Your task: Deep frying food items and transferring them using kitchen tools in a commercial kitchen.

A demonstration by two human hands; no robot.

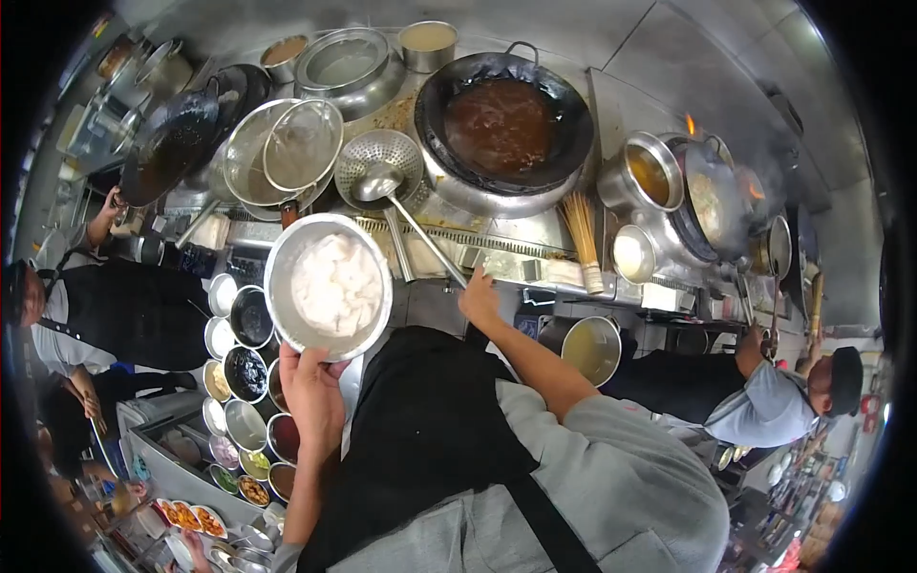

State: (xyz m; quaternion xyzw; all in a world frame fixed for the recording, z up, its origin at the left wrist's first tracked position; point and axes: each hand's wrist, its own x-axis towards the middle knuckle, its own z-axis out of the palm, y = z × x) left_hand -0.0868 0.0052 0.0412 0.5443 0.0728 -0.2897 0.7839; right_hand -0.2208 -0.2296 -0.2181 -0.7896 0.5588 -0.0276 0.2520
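Observation:
My left hand (313, 379) grips the lower rim of a metal bowl (387, 301) filled with pale, whitish pieces of food (337, 285). In my right hand (480, 296) is the handle end of a long metal ladle (378, 183), whose head lies over a perforated strainer (374, 148). Ahead, a large black wok (573, 147) sits on the stove ring with dark brown liquid (501, 123) in it. A round wire-mesh strainer (304, 145) rests over a wide metal basin, just beyond the bowl.
A bamboo wok brush (584, 240) leans at the stove's edge. Right of it stand metal pots (637, 172) and a smoking wok with flames near it. Seasoning containers (246, 426) line the left side. One co-worker (122, 311) is at left, another (759, 401) at right.

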